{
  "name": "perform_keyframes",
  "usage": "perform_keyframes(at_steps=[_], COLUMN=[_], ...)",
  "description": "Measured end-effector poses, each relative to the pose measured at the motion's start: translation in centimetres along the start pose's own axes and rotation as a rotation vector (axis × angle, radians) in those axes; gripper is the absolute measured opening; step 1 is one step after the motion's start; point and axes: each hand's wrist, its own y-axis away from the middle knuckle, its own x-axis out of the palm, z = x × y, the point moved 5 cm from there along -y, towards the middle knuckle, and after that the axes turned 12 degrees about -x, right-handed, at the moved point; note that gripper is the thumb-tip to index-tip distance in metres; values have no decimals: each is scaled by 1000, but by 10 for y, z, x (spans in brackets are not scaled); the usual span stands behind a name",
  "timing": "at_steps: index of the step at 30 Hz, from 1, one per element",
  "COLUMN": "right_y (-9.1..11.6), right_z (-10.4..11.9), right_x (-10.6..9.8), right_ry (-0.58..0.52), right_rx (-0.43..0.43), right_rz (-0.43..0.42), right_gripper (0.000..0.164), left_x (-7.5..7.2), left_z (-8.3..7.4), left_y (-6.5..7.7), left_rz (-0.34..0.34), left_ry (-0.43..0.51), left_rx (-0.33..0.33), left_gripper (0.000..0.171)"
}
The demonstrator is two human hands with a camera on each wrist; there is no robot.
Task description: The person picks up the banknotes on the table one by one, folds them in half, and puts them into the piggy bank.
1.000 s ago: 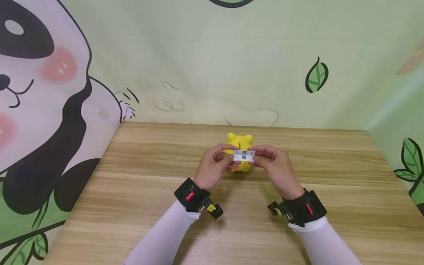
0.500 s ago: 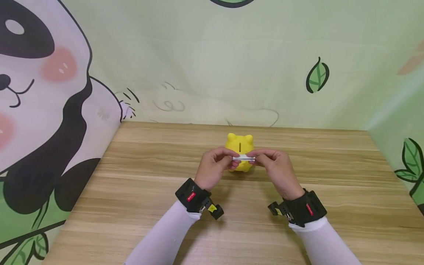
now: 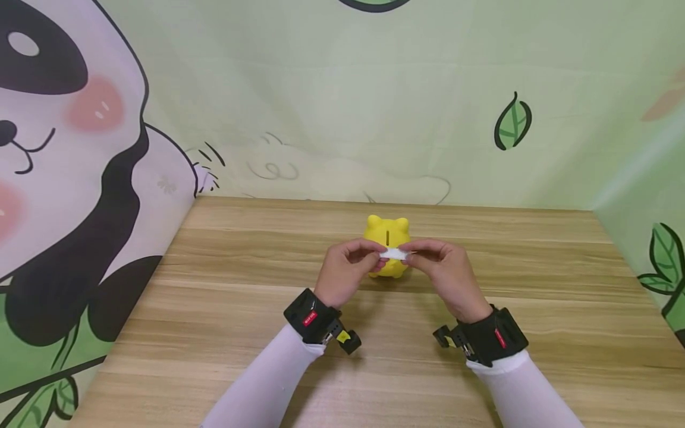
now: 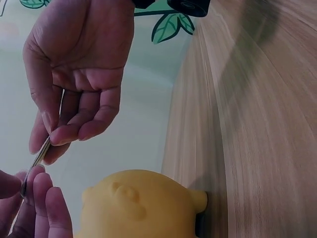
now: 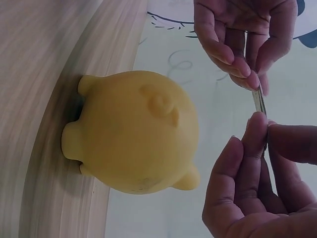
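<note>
A small folded strip of white paper is stretched level between both hands. Its left end is pinched by thumb and fingertips of my left hand, and my right hand pinches the other end the same way. From the side, in the right wrist view, the paper appears as a thin layered edge. A yellow pig-shaped money box with a slot in its top stands on the table just beyond and below the hands. Part of its body is hidden by the paper and fingers.
The wood-grain table runs back to a green printed backdrop. A cartoon panda is printed on its left side. Each wrist carries a black strap with a small camera, such as the left wrist strap.
A second ago the paper stood opened with dark printed squares facing up. It has been folded over into a narrower strip showing plain white, while both hands stayed nearly in place.
</note>
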Motion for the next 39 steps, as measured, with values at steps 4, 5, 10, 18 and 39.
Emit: perform_keyframes(at_steps=[4,5,10,18,39], right_y=[0,1,2,1,3], right_z=[0,0,0,-3,0], right_x=[0,0,1,8,17], right_ry=[15,18,10,-1,65], right_rx=[-7,-10,-23,-1,-33], right_rz=[-4,-4,-2,78,148], right_gripper=[27,27,26,30,6], left_x=[0,1,4,4,11], left_z=[1,1,3,5,5], left_y=[0,0,0,1,1], left_rz=[-8,-7,-1,-17,72], left_ry=[-31,-40,-61,-59,-104], left_rx=[-8,-11,-21,-29,-28], left_gripper=[28,28,20,15,17])
